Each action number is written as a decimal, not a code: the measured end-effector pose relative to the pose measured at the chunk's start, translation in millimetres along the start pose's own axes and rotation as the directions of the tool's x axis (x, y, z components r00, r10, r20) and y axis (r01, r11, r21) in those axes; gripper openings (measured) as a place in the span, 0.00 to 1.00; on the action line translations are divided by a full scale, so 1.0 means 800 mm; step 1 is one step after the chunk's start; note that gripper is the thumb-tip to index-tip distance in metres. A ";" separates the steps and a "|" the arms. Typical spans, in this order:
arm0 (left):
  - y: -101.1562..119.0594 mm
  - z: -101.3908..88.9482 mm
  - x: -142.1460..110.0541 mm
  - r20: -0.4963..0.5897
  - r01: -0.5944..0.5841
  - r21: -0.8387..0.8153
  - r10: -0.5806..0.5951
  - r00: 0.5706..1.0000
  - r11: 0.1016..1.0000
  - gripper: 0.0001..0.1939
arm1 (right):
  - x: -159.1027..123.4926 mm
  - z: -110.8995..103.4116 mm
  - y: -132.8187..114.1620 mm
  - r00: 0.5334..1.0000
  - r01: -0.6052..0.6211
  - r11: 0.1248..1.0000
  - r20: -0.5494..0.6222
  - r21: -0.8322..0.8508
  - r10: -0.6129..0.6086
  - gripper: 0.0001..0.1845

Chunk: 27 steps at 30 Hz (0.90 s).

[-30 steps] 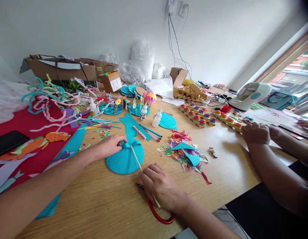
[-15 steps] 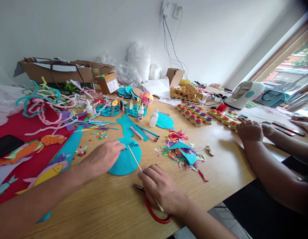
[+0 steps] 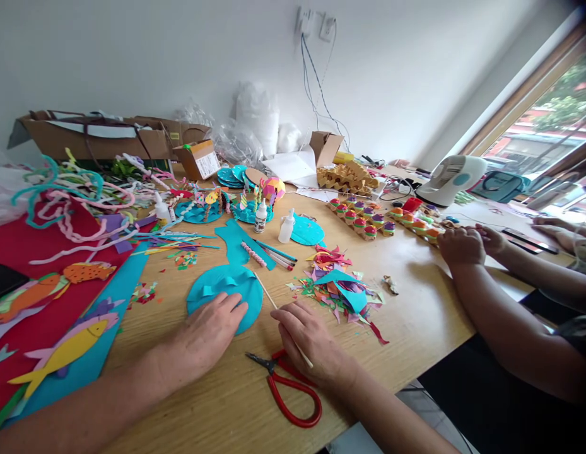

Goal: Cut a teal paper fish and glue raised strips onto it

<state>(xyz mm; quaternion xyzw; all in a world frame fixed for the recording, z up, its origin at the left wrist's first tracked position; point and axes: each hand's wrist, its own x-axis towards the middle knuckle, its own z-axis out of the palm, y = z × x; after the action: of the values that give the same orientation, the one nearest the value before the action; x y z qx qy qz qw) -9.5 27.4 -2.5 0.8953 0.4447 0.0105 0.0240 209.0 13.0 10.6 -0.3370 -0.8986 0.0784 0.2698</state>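
Observation:
Under my left hand (image 3: 212, 331) lies a round turquoise disc (image 3: 202, 309), flat on the table. The fingers of that hand rest stretched out on its lower part. Two small raised turquoise strips (image 3: 221, 284) show on the disc's upper half. My right hand (image 3: 309, 343), closed around a thin pale stick (image 3: 264, 291), is just right of the disc, and the stick's far tip is at the disc's upper right edge. Beneath and beside this hand are red-handled scissors (image 3: 295, 398), their dark blades pointing left.
Coloured paper scraps (image 3: 342, 284) are heaped to the right. Glue bottles (image 3: 287, 227), coloured pencils (image 3: 276, 252) and a turquoise paper piece (image 3: 233, 239) lie beyond the disc. Paper fish (image 3: 68, 347) are at left. Another person's hands (image 3: 460, 246) rest at right, near egg-carton pieces (image 3: 361, 217).
My left hand has moved from the disc's upper edge down to its lower part, and its fingers have opened. My right hand still holds the stick, with more of the scissors now visible.

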 end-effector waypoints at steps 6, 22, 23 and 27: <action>0.006 -0.012 0.002 0.053 0.028 0.055 -0.031 0.998 0.998 0.16 | -0.004 0.003 -0.001 0.999 0.014 1.000 0.046 -0.004 -0.014 0.12; 0.010 -0.013 0.000 0.034 0.024 0.097 -0.028 0.999 0.995 0.15 | -0.006 0.011 0.000 0.985 0.090 0.987 0.155 -0.136 -0.069 0.10; 0.010 -0.013 0.000 0.035 0.027 0.103 -0.030 0.999 0.994 0.15 | -0.005 0.012 0.000 0.984 0.099 0.984 0.165 -0.149 -0.074 0.10; 0.012 -0.014 0.002 0.051 0.037 0.130 -0.044 0.998 0.991 0.15 | -0.004 0.013 -0.001 0.974 0.119 0.979 0.212 -0.168 -0.082 0.07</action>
<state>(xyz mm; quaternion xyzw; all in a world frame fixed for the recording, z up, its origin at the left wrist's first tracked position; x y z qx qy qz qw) -1.5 23.7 9.4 0.8857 0.4618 -0.0429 -0.0216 204.7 10.9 0.8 -0.3039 -0.9409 0.0175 0.1483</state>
